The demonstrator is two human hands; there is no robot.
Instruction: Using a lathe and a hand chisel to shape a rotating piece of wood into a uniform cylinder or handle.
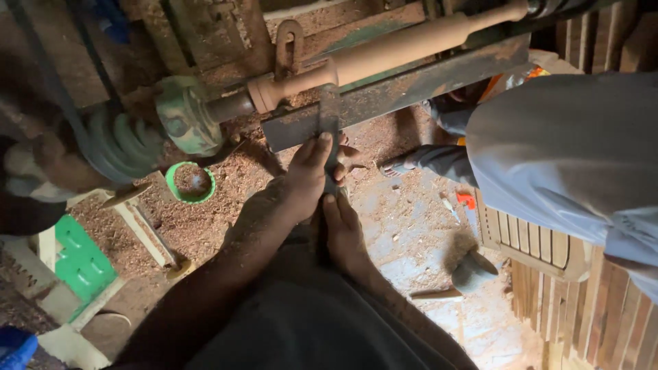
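Both hands (322, 188) on one chisel (330, 123), one spindle (384, 55).

Sawdust-strewn concrete floor (411, 233), wooden slats (589, 308) stacked at right.

Left hand (310, 175): raised on an extended forearm, fingers pointing up and pressed together, thumb side toward the right hand, closed in a grip. Right hand (345, 229): lower, fingers directed upward beside the left wrist, just touching it; its grip cannot be made out.
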